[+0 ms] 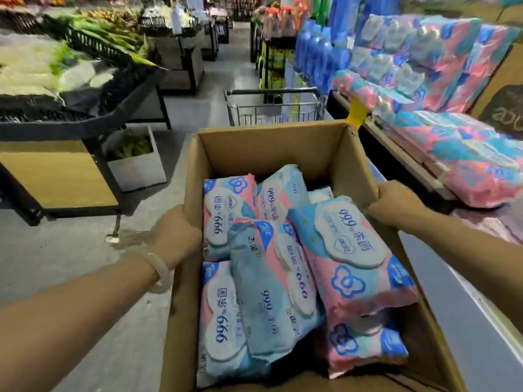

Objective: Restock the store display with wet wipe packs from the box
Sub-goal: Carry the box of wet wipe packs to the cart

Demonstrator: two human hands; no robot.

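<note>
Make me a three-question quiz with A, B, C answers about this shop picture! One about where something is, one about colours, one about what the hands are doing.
1. Where are the wet wipe packs?
A in the cardboard box
B on the floor
C in the trolley

2. What colours are the packs?
A green and yellow
B pink and blue
C black

3. What are the left hand and right hand doing?
A waving
B gripping the box's sides
C holding a pack

Answers: A, the packs lie inside the box; B, pink and blue wrappers show; B, one hand grips each side.

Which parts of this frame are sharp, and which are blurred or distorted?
Head view: the wet wipe packs in the cardboard box are sharp, print legible; the stocked display on the right and the vegetable stand are smeared; wide-angle bending shows at the edges.
</note>
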